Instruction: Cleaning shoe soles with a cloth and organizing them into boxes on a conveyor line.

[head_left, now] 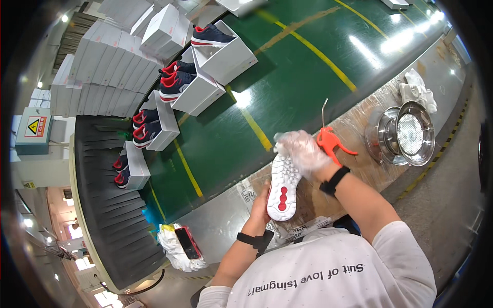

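Note:
A sneaker (pixel 283 186) is tilted so its white sole with a red patch near the heel shows; its upper is hidden. My left hand (pixel 262 203) grips its left side near the heel, fingers mostly behind the shoe. A thin clear plastic glove covers my right hand (pixel 304 153), which lies curled over the toe end of the sole. Slight blur and the glove hide whether anything is between those fingers. Just right of this hand, an orange-red air blow gun (pixel 331 142) with a thin metal nozzle rests on the plastic-covered bench (pixel 354 120).
Metal bowls, one perforated (pixel 411 134), stand at the right beside crumpled white gloves (pixel 418 91). Beyond the bench runs a green conveyor belt (pixel 215 138) carrying open shoe boxes (pixel 226 59) with dark sneakers. Stacked boxes (pixel 110 61) rise at far left. A phone (pixel 188 243) lies on white cloth.

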`<action>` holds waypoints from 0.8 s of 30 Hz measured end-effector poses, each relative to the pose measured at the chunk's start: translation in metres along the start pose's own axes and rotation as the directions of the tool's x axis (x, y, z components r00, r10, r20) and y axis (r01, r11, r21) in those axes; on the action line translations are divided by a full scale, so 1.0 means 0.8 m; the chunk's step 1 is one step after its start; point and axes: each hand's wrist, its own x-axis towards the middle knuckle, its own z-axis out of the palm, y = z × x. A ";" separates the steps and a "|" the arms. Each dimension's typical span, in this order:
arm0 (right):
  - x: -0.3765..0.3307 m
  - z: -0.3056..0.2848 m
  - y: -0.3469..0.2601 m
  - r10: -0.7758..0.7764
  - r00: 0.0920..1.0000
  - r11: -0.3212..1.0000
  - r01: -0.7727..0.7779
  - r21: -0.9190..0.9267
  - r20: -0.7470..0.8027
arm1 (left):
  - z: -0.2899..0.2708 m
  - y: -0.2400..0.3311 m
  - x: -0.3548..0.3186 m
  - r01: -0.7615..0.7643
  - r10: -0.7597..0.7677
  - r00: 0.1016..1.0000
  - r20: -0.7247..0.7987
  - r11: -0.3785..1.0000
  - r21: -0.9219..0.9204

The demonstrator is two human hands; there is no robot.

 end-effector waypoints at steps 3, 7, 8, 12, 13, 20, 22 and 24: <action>-0.002 0.021 0.006 0.379 0.883 0.210 -0.372 0.904 0.275 | 0.021 -0.003 -0.003 -0.004 0.009 0.996 -0.089 0.998 0.055; -0.032 -0.007 -0.091 -0.295 0.953 0.898 0.250 0.361 0.073 | -0.003 -0.020 0.004 -0.227 0.228 0.973 -0.025 0.973 0.041; -0.041 0.007 -0.092 -0.306 0.945 0.918 0.263 0.296 0.111 | -0.002 -0.025 0.008 -0.398 0.397 0.917 0.040 0.917 0.034; 0.005 -0.010 -0.002 -0.218 0.973 0.976 0.216 0.044 0.078 | 0.009 -0.015 0.013 -0.032 0.035 0.999 -0.039 0.996 0.079; 0.015 -0.001 0.020 -0.046 0.957 0.997 0.063 -0.050 0.288 | 0.005 -0.019 0.020 -0.038 0.045 0.997 -0.064 0.993 0.111; -0.045 0.010 -0.052 -0.331 0.934 0.940 0.314 0.135 0.134 | 0.016 -0.027 0.015 -0.349 0.352 0.934 -0.063 0.936 0.051; -0.018 0.003 -0.017 -0.302 0.951 0.943 0.287 0.166 0.070 | 0.020 -0.024 0.011 -0.181 0.197 0.975 -0.103 0.972 0.150; -0.001 -0.006 -0.005 -0.278 0.961 0.942 0.272 0.198 0.000 | 0.013 -0.021 0.019 -0.104 0.115 0.990 -0.083 0.987 0.124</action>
